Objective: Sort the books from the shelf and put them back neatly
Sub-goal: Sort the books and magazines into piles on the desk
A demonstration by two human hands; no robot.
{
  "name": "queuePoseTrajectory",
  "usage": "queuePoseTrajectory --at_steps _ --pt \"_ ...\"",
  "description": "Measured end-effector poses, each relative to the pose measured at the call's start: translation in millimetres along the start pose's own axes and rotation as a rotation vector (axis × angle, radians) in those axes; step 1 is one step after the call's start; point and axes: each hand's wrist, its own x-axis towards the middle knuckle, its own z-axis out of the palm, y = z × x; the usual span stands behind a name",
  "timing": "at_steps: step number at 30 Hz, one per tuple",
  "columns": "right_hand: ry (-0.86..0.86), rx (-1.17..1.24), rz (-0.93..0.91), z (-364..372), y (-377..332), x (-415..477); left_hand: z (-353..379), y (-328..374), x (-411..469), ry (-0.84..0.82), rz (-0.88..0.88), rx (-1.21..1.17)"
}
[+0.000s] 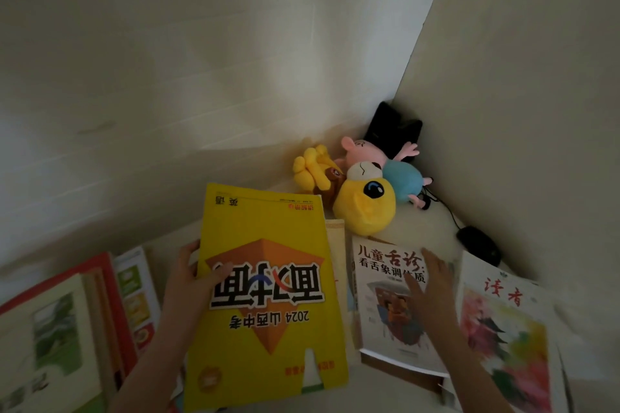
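A large yellow paperback workbook [268,235] with an orange diamond on its cover is gripped by the left hand [189,282] at its left edge: the thumb is laid across the cover and the fingers are curled behind it. The workbook is held raised and tilted, with its long axis running away from the person. Its print reads upside down from the camera, so the foot of the cover points to the wall. A cream book [336,235] shows just past the workbook's right edge, behind it.

To the right of that grip, the right hand [427,285] is spread with straight fingers over a white paperback with a black and orange title [379,305]. The hand is blurred, so it probably rests on the cover, though contact cannot be confirmed. The white paperback lies flat on a brown book [402,375], print upright to the camera. Further right lies a magazine with a painted floral cover [503,339].

Left of the gripping hand, a red-edged book [115,295] and an open illustrated book [50,329] are piled together.

Beyond both hands, a round yellow plush toy [365,208], a pink and blue pig plush [399,174] and a black plush [392,124] are heaped in the corner, near a black corded mouse [478,245].
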Motion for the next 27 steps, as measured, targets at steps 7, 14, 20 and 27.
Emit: queuePoseTrajectory --at_steps 7,14,20,27 --pt "-0.292 0.279 -0.392 13 -130 -14 10 45 8 -0.166 0.117 0.038" --pt "-0.109 -0.461 -1.310 -37 -259 12 20 126 16 -0.496 0.584 0.426" --pt "-0.308 -0.587 -0.884 -72 -287 20 29 173 10 -0.333 0.758 0.724" --pt "-0.452 0.648 -0.261 -58 -213 21 -14 97 8 0.153 0.508 0.202"
